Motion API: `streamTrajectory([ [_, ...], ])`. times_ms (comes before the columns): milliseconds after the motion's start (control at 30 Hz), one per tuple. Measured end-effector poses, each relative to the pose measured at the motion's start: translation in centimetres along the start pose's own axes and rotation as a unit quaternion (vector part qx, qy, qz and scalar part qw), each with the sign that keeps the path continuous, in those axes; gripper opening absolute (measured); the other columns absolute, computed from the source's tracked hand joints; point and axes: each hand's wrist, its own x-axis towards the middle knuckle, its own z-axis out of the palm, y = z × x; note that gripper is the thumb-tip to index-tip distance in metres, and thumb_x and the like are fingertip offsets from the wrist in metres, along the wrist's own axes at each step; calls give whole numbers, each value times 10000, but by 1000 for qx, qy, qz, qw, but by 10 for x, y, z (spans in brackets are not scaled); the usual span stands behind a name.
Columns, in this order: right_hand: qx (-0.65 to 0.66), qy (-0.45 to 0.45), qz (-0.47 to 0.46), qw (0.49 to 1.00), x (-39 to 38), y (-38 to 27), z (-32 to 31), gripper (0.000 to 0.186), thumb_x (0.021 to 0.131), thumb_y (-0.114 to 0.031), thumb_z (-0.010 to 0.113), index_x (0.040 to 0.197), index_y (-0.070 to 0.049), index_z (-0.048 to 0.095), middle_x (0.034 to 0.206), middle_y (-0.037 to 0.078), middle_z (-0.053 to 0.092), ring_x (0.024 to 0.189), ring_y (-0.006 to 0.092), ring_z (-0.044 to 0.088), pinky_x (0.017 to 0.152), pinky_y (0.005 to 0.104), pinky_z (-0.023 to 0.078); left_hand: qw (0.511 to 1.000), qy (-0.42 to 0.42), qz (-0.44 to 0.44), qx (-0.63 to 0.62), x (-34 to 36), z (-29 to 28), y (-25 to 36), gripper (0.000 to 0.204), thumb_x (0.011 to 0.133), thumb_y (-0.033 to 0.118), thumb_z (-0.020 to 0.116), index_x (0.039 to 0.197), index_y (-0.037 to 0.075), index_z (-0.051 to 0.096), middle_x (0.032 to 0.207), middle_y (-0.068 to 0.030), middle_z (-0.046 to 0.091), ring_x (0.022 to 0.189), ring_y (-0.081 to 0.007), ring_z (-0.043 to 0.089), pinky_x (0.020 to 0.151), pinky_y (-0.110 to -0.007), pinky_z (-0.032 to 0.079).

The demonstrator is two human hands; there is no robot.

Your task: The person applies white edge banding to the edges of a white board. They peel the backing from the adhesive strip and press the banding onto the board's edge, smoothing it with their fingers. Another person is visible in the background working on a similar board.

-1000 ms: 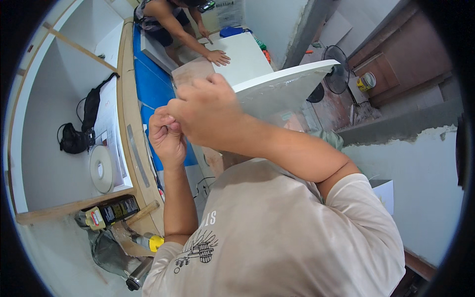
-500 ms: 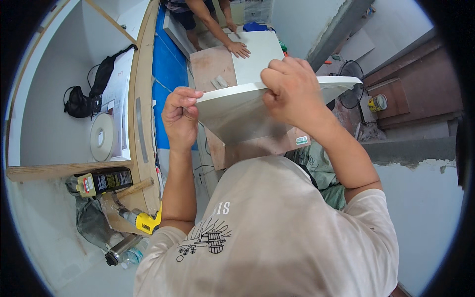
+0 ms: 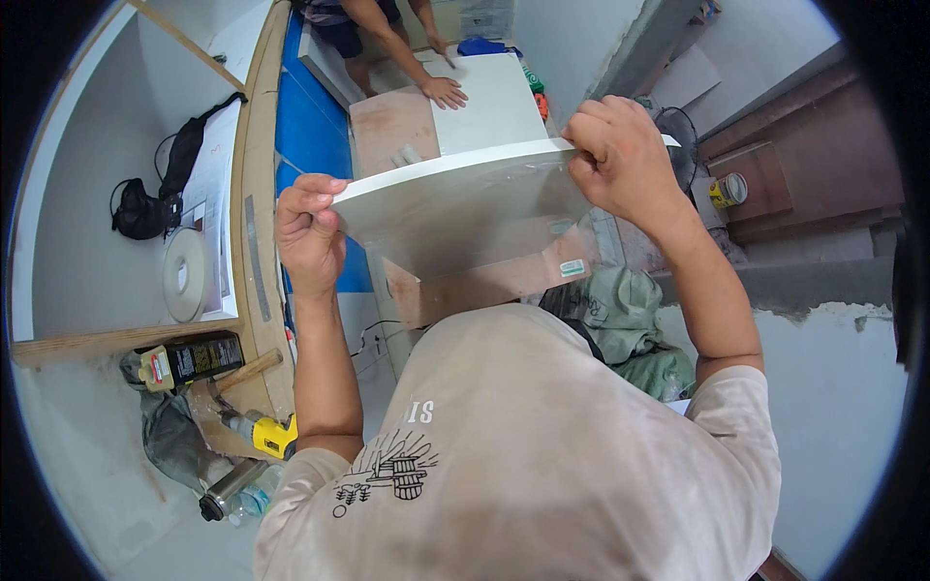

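Observation:
A flat board [image 3: 455,208] with a white edge and a greyish, shiny near face is held up tilted in front of my chest. My left hand [image 3: 312,232] pinches its left corner, thumb and fingertips at the white edge. My right hand [image 3: 625,160] is closed over the same upper edge near the right end. A short white end of the board or its edging shows past the knuckles. Behind the board, a brown wooden box or bench [image 3: 484,290] shows partly; the board hides the rest.
Across from me a co-worker's hand [image 3: 445,92] presses on a white panel [image 3: 484,107]. On my left stand a cabinet [image 3: 97,341], a tape roll [image 3: 184,276], a yellow drill [image 3: 271,436] and a steel flask [image 3: 232,487]. Green sacks [image 3: 620,310] lie right; a fan [image 3: 678,145] stands beyond.
My right hand has moved right along the board's upper edge. My left hand has shifted left and slightly down with its corner, and the board faces me more squarely.

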Motion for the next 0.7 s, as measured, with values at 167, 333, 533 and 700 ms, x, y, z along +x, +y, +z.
streamTrajectory([
  [167, 7, 0, -1, 1000, -12, 29, -8, 191, 661, -66, 637, 794, -69, 501, 786, 82, 540, 836, 312, 556, 807, 436, 455, 1000, -11, 8, -4, 2, -1, -2, 160, 918, 159, 694, 1036, 88, 612, 1123, -99, 612, 1060, -249, 641, 920, -378, 534],
  [333, -14, 18, 9, 1000, -29, 60, -19, 163, 681, -55, 623, 829, -61, 556, 869, 95, 613, 994, 321, 599, 897, 445, 457, 1000, 0, -4, -7, 5, 0, -1, 162, 912, 179, 706, 1018, 93, 620, 1108, -90, 630, 1053, -221, 630, 929, -351, 514],
  [533, -97, -20, 42, 994, -61, 118, -46, 126, 729, -37, 628, 844, -34, 576, 991, 96, 675, 1221, 316, 575, 1039, 438, 427, 1000, 16, -12, 2, 10, -1, -3, 175, 905, 194, 718, 1014, 98, 620, 1107, -87, 639, 1046, -191, 623, 931, -323, 501],
  [700, 116, 80, 184, 973, -88, 135, -66, 74, 808, -23, 608, 839, -18, 540, 986, 81, 676, 1129, 297, 607, 966, 382, 452, 999, 26, -23, 1, 11, -3, -5, 254, 885, 224, 741, 1062, 94, 612, 1144, -98, 637, 1078, -188, 604, 941, -322, 495],
])
